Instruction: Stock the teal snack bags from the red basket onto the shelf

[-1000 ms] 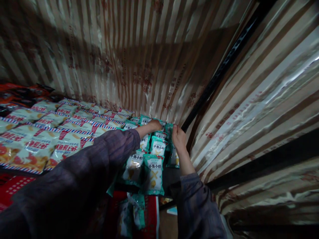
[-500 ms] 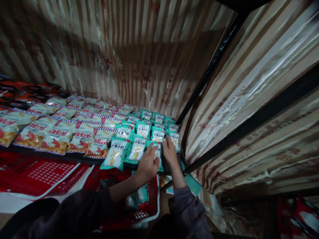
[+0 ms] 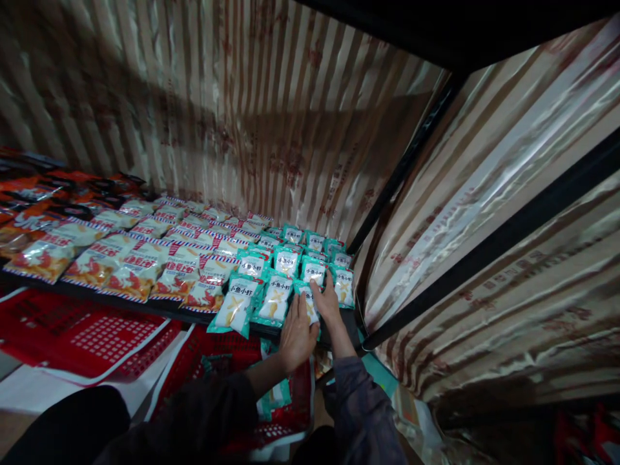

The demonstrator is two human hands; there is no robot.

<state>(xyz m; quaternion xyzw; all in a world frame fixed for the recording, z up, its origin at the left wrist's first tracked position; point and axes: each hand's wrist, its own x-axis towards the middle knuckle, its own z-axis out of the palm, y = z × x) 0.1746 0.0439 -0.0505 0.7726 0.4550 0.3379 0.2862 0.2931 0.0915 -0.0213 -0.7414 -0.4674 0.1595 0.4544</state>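
Note:
Both my hands are at the front right end of a shelf, around one teal-and-white snack packet (image 3: pixel 310 303). My left hand (image 3: pixel 298 337) lies along its left edge, fingers stretched out and close together. My right hand (image 3: pixel 328 301) is at its right side with fingers extended, the fingertips near the packet's upper right edge. Part of the packet is hidden by the hands. To the left lie matching teal packets (image 3: pixel 276 298) in rows, and another teal packet (image 3: pixel 343 287) is just right of my right hand.
Several cream-and-orange snack bags (image 3: pixel 138 268) fill the shelf leftward, with orange-and-black bags (image 3: pixel 33 190) beyond. Below stand a red basket (image 3: pixel 310 394) holding teal packets and another red basket (image 3: pixel 97 342). A black post (image 3: pixel 402 168) and striped curtain (image 3: pixel 271 129) border the shelf.
The view has shifted slightly, so the shelf sits lower and further right. My hands have drawn closer together around the front packet, the right hand now nearer its side.

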